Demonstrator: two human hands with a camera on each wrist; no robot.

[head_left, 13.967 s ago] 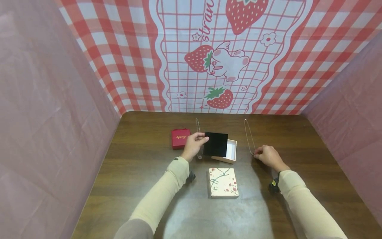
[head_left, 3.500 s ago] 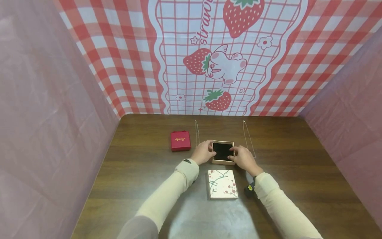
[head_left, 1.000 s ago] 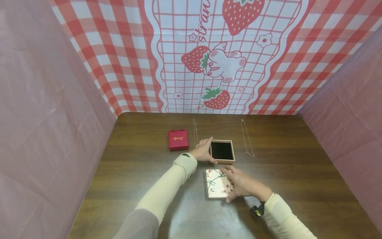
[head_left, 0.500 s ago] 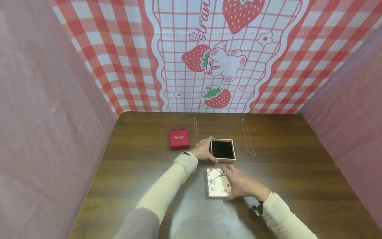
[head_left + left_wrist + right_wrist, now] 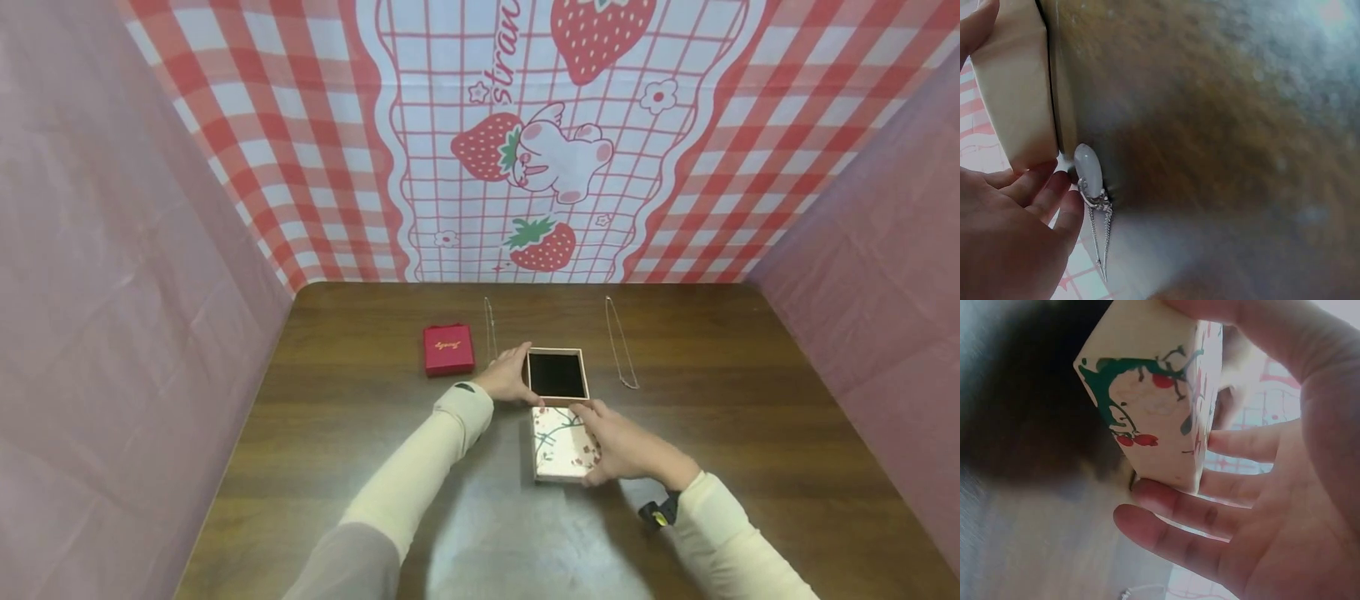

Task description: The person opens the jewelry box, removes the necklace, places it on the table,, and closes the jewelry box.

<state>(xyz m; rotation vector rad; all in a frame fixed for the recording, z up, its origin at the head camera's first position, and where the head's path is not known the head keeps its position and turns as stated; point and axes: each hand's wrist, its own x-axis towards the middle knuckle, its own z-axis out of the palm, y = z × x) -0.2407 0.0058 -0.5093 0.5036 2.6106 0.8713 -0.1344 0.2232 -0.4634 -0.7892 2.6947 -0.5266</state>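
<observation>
My left hand (image 5: 504, 377) holds the left side of a jewelry box base (image 5: 585, 375), thumb near its front corner and fingers toward the back. A black insert (image 5: 557, 375) lies inside the base. My right hand (image 5: 622, 446) grips the box lid (image 5: 558, 446), cream with red blossoms and green branches, just in front of the base. In the right wrist view the lid (image 5: 1160, 425) looks raised off the table, the thumb on one side and fingers on the other. Beside my left fingers lies a necklace (image 5: 491, 325); its white oval pendant (image 5: 1088, 170) shows in the left wrist view.
A red jewelry box (image 5: 448, 348) with gold lettering sits at the left. To the right of the base lies a second thin chain necklace (image 5: 621, 346). A checked strawberry cloth (image 5: 337, 167) hangs behind the wooden table (image 5: 337, 467), with pink cloth at both sides.
My right hand has brought the lid up from the table, slightly forward and right, toward the base. My left hand stays on the base. Earlier, the black insert went into the base.
</observation>
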